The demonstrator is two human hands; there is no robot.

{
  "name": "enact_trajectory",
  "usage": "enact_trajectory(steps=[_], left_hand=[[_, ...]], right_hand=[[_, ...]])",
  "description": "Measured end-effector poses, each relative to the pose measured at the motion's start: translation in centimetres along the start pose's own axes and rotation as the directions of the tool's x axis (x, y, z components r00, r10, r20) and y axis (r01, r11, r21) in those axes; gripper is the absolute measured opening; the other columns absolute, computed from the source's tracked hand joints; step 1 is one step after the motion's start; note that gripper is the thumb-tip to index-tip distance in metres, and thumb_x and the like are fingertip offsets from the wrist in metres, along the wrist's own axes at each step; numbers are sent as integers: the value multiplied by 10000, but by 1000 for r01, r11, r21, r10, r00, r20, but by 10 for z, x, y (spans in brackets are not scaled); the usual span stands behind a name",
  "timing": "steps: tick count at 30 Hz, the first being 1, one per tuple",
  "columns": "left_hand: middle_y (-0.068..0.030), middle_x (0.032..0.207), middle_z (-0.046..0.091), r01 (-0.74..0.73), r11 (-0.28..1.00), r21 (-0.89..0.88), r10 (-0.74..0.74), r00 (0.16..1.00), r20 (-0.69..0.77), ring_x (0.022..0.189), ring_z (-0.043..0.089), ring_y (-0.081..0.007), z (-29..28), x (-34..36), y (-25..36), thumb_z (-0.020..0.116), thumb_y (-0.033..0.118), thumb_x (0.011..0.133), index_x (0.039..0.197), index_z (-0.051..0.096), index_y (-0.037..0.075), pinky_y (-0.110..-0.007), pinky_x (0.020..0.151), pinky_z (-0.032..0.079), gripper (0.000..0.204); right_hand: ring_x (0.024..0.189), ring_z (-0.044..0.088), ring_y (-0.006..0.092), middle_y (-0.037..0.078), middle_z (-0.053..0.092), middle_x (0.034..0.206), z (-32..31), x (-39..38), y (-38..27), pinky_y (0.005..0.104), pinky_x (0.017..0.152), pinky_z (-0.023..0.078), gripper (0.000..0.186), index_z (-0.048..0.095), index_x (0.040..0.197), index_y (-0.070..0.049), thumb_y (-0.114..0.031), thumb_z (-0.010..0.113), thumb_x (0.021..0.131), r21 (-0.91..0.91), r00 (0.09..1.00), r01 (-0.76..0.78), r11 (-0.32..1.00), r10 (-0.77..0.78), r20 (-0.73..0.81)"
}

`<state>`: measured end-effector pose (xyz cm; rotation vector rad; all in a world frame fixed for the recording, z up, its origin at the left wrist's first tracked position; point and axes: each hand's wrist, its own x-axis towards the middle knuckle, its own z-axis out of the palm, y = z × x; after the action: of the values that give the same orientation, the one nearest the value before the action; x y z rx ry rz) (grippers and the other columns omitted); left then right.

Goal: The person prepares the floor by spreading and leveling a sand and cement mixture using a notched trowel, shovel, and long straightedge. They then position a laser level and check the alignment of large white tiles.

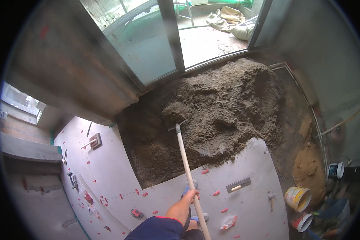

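My left hand is closed around the long pale wooden handle of a shovel, below the handle's middle. The shovel's head meets the near side of a large heap of damp grey-brown mortar. A clump of mortar sits over the blade and hides most of it. The handle runs down out of the picture at the lower edge. My right hand does not show. Just beyond my left hand, my feet stand on large pale floor tiles.
Red levelling clips dot the tile joints. A notched trowel, mallet, red tool and float lie on the tiles. Buckets and sand are at right. A glass sliding door stands behind the heap.
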<state>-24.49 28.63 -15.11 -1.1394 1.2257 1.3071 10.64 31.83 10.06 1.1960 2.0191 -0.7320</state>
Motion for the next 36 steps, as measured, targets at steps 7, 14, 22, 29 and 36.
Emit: enact_trajectory(steps=[7,14,22,29,36], left_hand=[[-50,522,434,121,946,-301,-60,977,202,434,453,-187,-23,2,29,562,76,726,699,496,42,-330,450,447,79],[22,525,389,278,762,-585,378,543,750,463,416,-102,-32,-43,141,532,139,806,632,439,103,-258,484,397,200],[13,567,422,219,830,-513,340,532,775,490,434,-121,46,-119,45,577,133,810,757,509,86,-278,504,412,97],[-47,531,475,-74,975,-210,115,974,194,418,464,-168,75,-104,-32,600,120,768,739,522,49,-310,411,419,109],[-69,522,513,-109,993,52,106,992,68,428,500,-163,95,-151,-97,585,71,745,612,533,-6,-325,394,399,162]], right_hand=[[877,572,368,193,577,1020,-7,7,5,423,716,476,443,483,1221,-93,-185,553,794,-256,945,179,950,-239,-223],[897,558,357,170,539,1037,-112,2,-139,413,747,468,474,500,1204,-59,-153,592,749,-278,667,524,805,-591,-454],[881,572,335,191,566,958,-160,-65,-26,418,751,463,535,440,1275,-65,-150,599,771,-58,972,212,975,-217,-91],[893,569,178,143,612,1009,-187,-156,31,307,772,458,457,534,1187,-8,-254,642,817,453,985,-161,877,113,132],[808,563,134,69,618,974,-276,-194,8,274,696,462,427,540,1184,0,-231,628,836,708,898,-437,554,234,371]])
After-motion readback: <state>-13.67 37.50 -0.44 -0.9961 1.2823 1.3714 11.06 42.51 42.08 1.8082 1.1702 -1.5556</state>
